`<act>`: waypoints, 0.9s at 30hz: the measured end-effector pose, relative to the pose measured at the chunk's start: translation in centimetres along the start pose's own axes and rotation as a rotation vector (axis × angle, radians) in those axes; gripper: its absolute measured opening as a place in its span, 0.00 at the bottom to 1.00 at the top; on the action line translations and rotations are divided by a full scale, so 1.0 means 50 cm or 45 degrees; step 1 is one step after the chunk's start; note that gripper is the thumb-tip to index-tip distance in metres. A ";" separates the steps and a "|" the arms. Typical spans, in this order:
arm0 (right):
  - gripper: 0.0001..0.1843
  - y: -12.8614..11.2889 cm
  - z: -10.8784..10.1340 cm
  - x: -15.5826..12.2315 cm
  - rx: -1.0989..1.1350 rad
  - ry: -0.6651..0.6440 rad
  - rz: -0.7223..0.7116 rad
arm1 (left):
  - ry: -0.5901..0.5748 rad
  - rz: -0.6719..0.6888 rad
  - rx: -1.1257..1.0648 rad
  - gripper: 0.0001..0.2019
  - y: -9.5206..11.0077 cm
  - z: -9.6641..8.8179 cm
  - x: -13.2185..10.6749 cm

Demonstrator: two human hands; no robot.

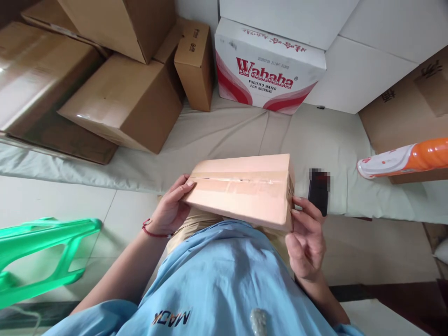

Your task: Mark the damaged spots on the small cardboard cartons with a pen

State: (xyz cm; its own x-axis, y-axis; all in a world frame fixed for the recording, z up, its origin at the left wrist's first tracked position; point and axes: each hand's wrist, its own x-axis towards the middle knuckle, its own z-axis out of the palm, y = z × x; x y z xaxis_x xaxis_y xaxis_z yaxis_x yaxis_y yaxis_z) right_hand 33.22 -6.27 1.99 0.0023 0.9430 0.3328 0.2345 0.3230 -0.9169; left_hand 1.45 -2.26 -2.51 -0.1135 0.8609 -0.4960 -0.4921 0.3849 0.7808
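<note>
A tan cardboard box (241, 189) with a strip of clear tape along its seam is held in front of my body, slightly tilted. My left hand (175, 200) grips its left end, thumb on top and the other fingers partly hidden beneath. At the other end, my right hand (308, 235) presses its fingertips against the side, with the thumb near the lower corner. Just beyond the right fingers, a black object (318, 193), partly pixelated, lies on the cloth-covered surface (227, 126).
Several cardboard boxes (122, 98) are stacked at the back left. A white and red Wahaha water carton (268, 70) stands at the back centre. An orange and white bottle-like object (402, 158) is at the right. A green plastic stool (52, 256) stands on the floor at left.
</note>
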 end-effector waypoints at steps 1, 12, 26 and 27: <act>0.18 0.004 0.003 0.003 0.077 0.044 0.045 | 0.000 0.046 -0.004 0.20 0.000 0.001 -0.002; 0.34 0.069 -0.031 0.010 0.388 0.201 0.493 | -0.106 0.536 0.099 0.33 -0.011 0.029 0.008; 0.26 0.147 -0.007 0.057 -0.129 -0.106 0.369 | 0.114 0.964 0.425 0.13 -0.008 -0.005 -0.011; 0.23 0.149 -0.009 0.064 -0.178 -0.122 0.336 | 0.201 1.008 0.445 0.11 -0.008 -0.005 -0.015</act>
State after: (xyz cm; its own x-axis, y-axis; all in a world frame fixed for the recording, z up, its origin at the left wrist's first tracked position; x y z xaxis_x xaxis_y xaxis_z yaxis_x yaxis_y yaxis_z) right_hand 35.41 -0.87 -3.68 -0.0088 0.9982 0.0586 0.3694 0.0577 -0.9275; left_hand 1.53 -3.13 -2.54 -0.4405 0.8718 0.2141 0.0714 -0.2036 0.9764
